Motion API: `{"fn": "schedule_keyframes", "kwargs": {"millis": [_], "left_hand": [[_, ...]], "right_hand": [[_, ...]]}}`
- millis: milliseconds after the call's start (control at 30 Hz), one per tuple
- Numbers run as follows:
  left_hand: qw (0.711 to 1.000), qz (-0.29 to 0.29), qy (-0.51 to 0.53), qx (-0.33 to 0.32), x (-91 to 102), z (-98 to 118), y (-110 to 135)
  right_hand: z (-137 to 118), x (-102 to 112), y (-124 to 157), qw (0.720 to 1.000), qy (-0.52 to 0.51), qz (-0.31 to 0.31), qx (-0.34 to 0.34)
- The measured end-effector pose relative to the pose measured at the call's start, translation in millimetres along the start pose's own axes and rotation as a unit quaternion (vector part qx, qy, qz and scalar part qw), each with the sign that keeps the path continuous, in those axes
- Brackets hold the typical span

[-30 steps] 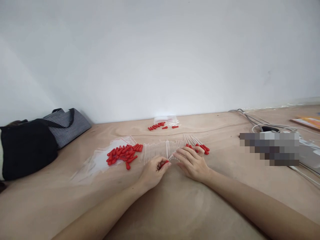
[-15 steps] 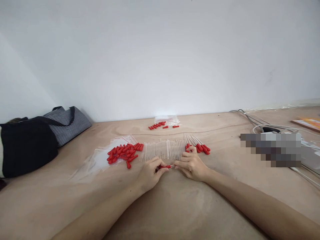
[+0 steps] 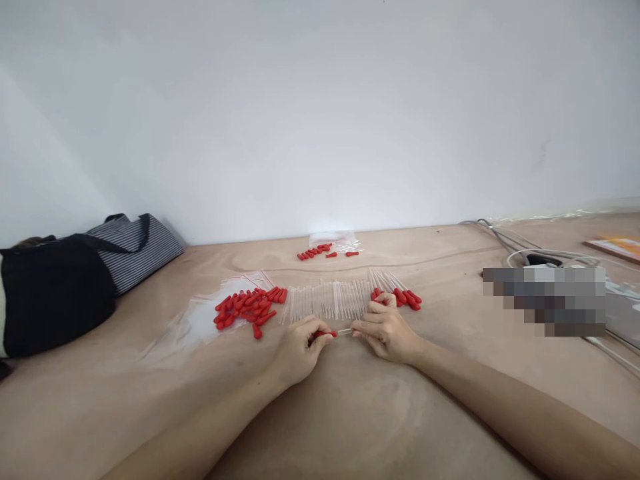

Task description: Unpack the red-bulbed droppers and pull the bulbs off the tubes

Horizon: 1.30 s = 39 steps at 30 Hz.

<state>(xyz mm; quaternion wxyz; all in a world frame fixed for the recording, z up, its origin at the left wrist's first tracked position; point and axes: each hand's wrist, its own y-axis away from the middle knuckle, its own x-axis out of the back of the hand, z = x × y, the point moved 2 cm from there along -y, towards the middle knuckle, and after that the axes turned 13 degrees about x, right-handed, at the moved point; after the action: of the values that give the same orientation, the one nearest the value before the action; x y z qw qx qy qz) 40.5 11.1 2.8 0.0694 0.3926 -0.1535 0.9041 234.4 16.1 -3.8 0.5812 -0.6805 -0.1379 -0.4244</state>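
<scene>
My left hand point(image 3: 306, 347) pinches a red rubber dropper bulb point(image 3: 330, 334), its open end turned right. My right hand point(image 3: 387, 333) is closed on a clear glass dropper tube point(image 3: 345, 331), whose end points left at the bulb with a small gap between them. Just beyond both hands lies a row of clear tubes point(image 3: 320, 300). Droppers with red bulbs point(image 3: 411, 298) on their near ends lie beside my right hand, which partly hides them. A pile of loose red bulbs point(image 3: 245, 307) rests left of the row.
Clear plastic bags point(image 3: 193, 327) lie under and beside the bulb pile. Farther back are more red bulbs point(image 3: 310, 253) and tubes near another plastic bag point(image 3: 333, 237). A striped and black bag point(image 3: 135, 250) stands at left. Cables point(image 3: 505, 237) and a blurred-out patch are at right.
The bulb in my left hand and the tube in my right hand have come slightly apart. My right hand has shifted a little to the right.
</scene>
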Motion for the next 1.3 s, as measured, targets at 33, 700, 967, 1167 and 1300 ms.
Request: {"fn": "schedule_keyframes", "kwargs": {"millis": [33, 700, 967, 1167, 1300], "left_hand": [[1.000, 0.011, -0.001, 0.003, 0.9, -3, 1], [0.939, 0.270, -0.212, 0.026, 103.4, -89, 39], [0.942, 0.232, -0.243, -0.023, 91.4, -75, 36], [0.930, 0.279, -0.238, -0.002, 94.2, -85, 32], [0.929, 0.280, -0.240, -0.004, 94.6, -82, 35]], "right_hand": [[2, 1, 2, 1.000, 0.006, 0.004, -0.010], [23, -8, 1, 0.937, 0.273, 0.048, -0.213], [29, -17, -4, 0.931, 0.261, -0.077, -0.244], [27, -17, -8, 0.933, 0.233, -0.121, -0.246], [24, -17, -9, 0.939, 0.228, -0.117, -0.229]]}}
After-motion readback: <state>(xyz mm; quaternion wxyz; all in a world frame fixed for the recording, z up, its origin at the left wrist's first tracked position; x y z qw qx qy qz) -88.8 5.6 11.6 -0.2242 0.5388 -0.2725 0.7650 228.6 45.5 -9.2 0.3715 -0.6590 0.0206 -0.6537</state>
